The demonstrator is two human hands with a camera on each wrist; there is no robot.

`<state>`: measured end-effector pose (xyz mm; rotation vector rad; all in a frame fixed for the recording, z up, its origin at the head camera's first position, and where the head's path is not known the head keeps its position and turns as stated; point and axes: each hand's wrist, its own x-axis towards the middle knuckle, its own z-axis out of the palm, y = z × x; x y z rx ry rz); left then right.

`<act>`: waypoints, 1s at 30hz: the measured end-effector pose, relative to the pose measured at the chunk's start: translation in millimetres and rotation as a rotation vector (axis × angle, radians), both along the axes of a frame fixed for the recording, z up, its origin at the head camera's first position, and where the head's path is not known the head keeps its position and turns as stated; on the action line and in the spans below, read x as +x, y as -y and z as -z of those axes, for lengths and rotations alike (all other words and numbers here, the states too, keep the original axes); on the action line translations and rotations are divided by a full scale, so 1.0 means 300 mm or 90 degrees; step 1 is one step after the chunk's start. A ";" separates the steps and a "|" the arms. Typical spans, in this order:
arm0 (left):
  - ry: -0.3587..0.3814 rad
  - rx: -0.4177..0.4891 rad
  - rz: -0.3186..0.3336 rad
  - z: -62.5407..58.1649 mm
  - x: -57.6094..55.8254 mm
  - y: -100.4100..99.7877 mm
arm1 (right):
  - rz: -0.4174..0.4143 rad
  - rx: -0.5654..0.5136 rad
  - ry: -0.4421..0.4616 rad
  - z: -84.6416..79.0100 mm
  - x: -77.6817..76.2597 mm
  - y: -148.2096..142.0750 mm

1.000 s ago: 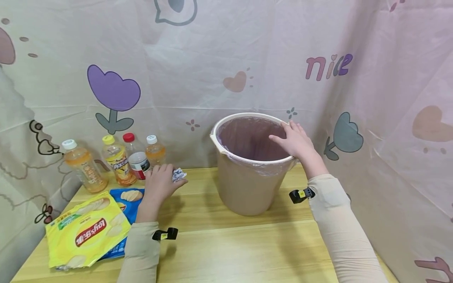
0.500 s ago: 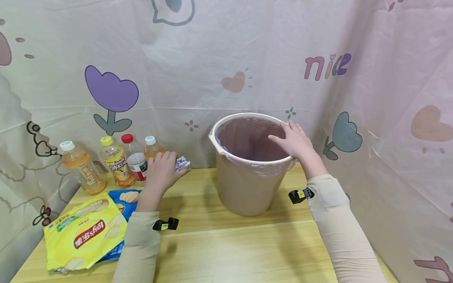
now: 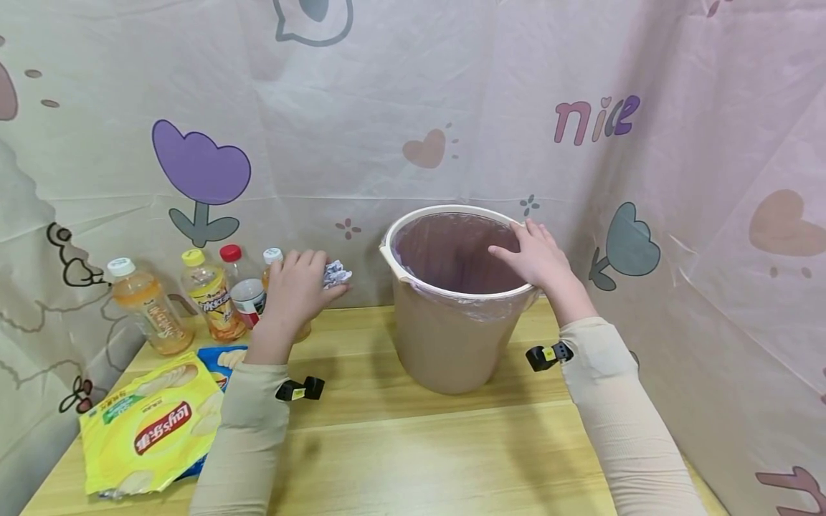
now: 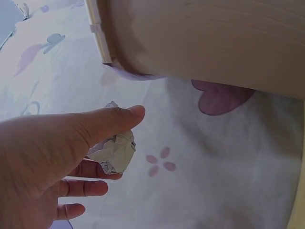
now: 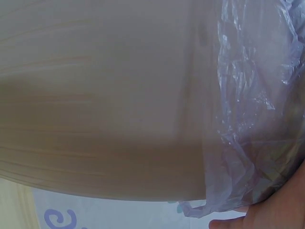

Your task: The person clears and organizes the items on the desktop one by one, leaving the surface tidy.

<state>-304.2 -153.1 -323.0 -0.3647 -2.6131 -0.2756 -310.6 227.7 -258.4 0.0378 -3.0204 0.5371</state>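
Between thumb and fingers, my left hand [image 3: 295, 294] pinches a crumpled paper ball [image 3: 336, 274], raised above the table in front of the bottles. In the left wrist view the same paper ball [image 4: 114, 150] shows under the thumb, against the patterned cloth. A beige trash bin [image 3: 454, 344], lined with a clear plastic bag [image 5: 248, 105], stands right of centre. My right hand [image 3: 538, 254] rests on the bin's right rim, its fingers spread over the edge. At the bottom corner of the right wrist view only part of that right hand [image 5: 276, 210] shows.
Several drink bottles stand at the back left, among them a yellow-capped bottle [image 3: 213, 297] and a red-capped bottle [image 3: 244, 283]. A yellow chip bag [image 3: 151, 426] lies over a blue chip bag [image 3: 222, 362] on the wooden table [image 3: 413, 459]. Patterned cloth [image 3: 361, 107] encloses the back and sides.
My left hand has risen and moved slightly away from me with the paper ball, now covering more of the rightmost bottle. The right hand has stayed on the bin's rim.
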 end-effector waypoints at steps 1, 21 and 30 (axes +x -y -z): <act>-0.003 0.000 0.002 -0.011 -0.001 -0.003 | 0.000 0.000 0.000 0.000 0.001 0.000; -0.036 -0.054 0.034 -0.239 -0.043 -0.091 | 0.000 0.002 -0.002 -0.001 0.001 0.001; -0.048 -0.115 0.077 -0.315 -0.067 -0.180 | 0.000 -0.001 -0.002 0.000 0.000 0.001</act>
